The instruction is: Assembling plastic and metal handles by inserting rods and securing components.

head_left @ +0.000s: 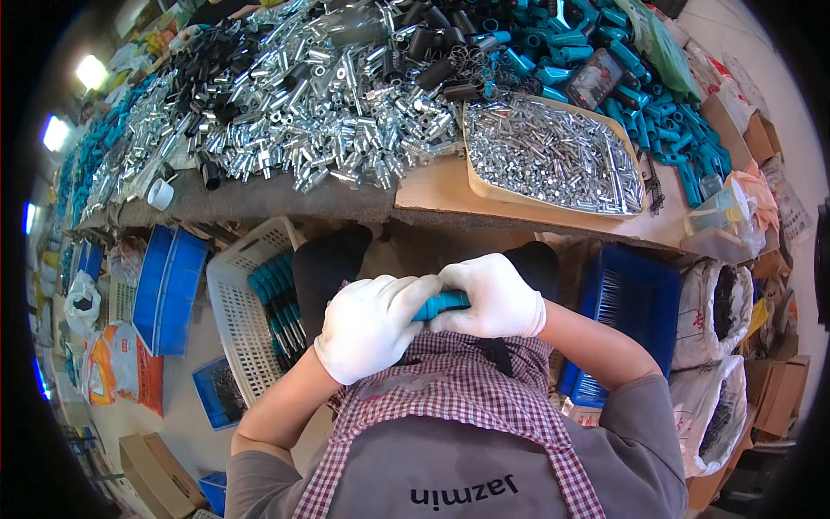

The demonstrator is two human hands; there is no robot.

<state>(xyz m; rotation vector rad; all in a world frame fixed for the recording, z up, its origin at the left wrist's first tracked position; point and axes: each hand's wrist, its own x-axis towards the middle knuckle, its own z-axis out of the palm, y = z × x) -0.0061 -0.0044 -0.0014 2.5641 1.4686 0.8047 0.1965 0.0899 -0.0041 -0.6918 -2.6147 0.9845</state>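
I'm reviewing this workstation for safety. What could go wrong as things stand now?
The silver metal parts are heaped to the table edge, so some may roll off. Both the left hand and right hand grip one teal handle over the lap; if it slips, it could miss the white basket.

Tray [481, 186] on bench [346, 203], basket [238, 311] below left, crate [631, 294] below right

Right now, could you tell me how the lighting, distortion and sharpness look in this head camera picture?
In the head view, the bench edge bows from fisheye distortion and the corners are black; bright lamps blow out at upper left; the pile of silver metal parts glints; the left hand and right hand, both gloved white around a teal handle, are sharp and evenly lit.
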